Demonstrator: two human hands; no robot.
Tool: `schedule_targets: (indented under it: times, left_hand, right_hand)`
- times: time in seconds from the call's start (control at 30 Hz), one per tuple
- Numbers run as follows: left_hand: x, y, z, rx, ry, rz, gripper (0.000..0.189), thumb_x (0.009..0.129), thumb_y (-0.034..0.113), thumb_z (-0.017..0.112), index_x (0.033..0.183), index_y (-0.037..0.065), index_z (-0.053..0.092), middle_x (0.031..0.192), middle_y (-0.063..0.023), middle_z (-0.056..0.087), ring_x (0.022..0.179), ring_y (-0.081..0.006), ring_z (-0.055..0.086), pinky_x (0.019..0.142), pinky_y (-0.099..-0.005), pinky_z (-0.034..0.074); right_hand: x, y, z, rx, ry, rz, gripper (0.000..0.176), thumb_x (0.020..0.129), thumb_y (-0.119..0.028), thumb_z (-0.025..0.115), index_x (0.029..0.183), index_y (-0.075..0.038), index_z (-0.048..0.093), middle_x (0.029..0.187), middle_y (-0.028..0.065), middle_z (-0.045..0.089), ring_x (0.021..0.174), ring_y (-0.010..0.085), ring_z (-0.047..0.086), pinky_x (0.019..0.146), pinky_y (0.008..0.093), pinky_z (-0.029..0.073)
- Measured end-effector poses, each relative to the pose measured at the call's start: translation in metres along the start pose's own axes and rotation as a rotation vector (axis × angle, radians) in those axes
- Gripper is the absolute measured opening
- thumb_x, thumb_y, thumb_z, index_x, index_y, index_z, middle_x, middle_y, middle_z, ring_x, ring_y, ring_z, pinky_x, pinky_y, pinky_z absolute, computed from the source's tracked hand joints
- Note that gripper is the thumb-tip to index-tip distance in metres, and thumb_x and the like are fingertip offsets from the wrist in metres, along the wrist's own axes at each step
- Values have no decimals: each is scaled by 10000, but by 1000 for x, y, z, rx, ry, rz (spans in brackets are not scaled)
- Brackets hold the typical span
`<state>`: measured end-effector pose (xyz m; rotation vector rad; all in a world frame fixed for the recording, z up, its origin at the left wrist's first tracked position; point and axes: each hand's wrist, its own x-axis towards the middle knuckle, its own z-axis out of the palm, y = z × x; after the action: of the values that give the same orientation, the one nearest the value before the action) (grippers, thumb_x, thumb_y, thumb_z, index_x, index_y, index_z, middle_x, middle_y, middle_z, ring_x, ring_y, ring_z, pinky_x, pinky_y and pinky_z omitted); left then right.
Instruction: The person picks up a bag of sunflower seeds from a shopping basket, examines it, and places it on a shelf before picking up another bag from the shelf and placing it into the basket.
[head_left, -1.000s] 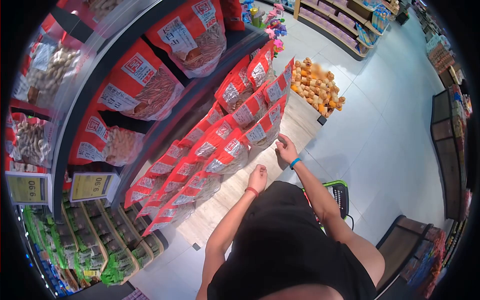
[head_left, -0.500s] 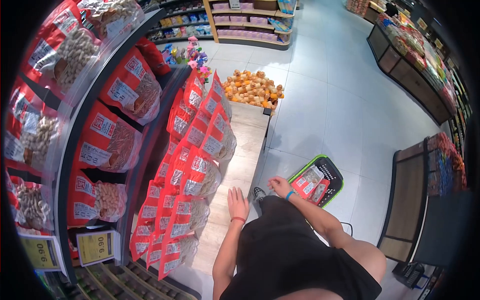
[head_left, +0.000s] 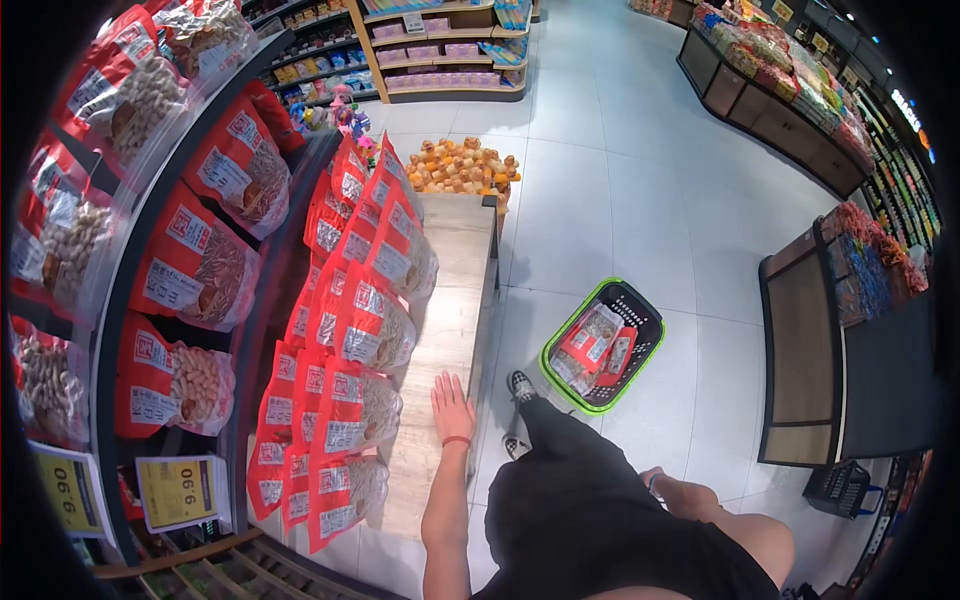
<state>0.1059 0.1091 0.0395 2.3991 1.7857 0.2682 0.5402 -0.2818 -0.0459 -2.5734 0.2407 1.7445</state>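
My left hand (head_left: 453,408) lies flat on the pale wooden display table (head_left: 450,330), fingers spread, holding nothing. Beside it stand several rows of red bags of peanuts or nuts (head_left: 372,330). On the right, near my body, my right hand (head_left: 654,478) shows only in small part, with its fingers hard to make out. Ahead of it on the floor sits a black shopping basket with a green rim (head_left: 649,325). Inside the basket are red-and-clear bags (head_left: 592,345).
Shelves at left hold more red nut bags (head_left: 205,262) above yellow price tags (head_left: 180,492). A heap of orange-and-tan packages (head_left: 460,165) stands past the table's far end. Display counters (head_left: 800,360) line the right side of the tiled aisle (head_left: 640,220).
My right hand has drawn back from beside the basket toward my body. My left hand stays on the table. The view has shifted, and the whole basket now shows.
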Motion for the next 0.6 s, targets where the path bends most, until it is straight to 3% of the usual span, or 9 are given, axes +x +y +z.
schedule_targets:
  times: [0.13, 0.33, 0.6]
  left_hand:
    - [-1, 2, -2, 25, -3, -17, 642, 894, 254, 526, 1449, 30, 293, 1538, -153, 211, 1425, -305, 184, 1166, -426, 153]
    - [0, 2, 0, 17, 30, -14, 662, 853, 260, 553, 1427, 19, 329, 1523, -160, 248, 1421, -306, 200, 1166, -429, 152]
    - [2, 6, 0, 11, 39, -28, 659, 838, 233, 565, 1420, 16, 345, 1510, -161, 279, 1416, -308, 218, 1162, -433, 176]
  right_hand:
    - [-14, 7, 6, 25, -62, -59, 217, 865, -176, 543, 971, -13, 640, 909, 116, 698, 774, 245, 664, 663, 383, 539]
    - [-15, -54, 30, 51, -186, -329, 278, 840, -237, 595, 983, -8, 663, 911, 127, 697, 818, 252, 657, 718, 383, 516]
    - [-18, -78, -24, -173, -178, -507, 352, 811, -302, 646, 1000, -8, 688, 908, 146, 696, 862, 247, 650, 772, 386, 490]
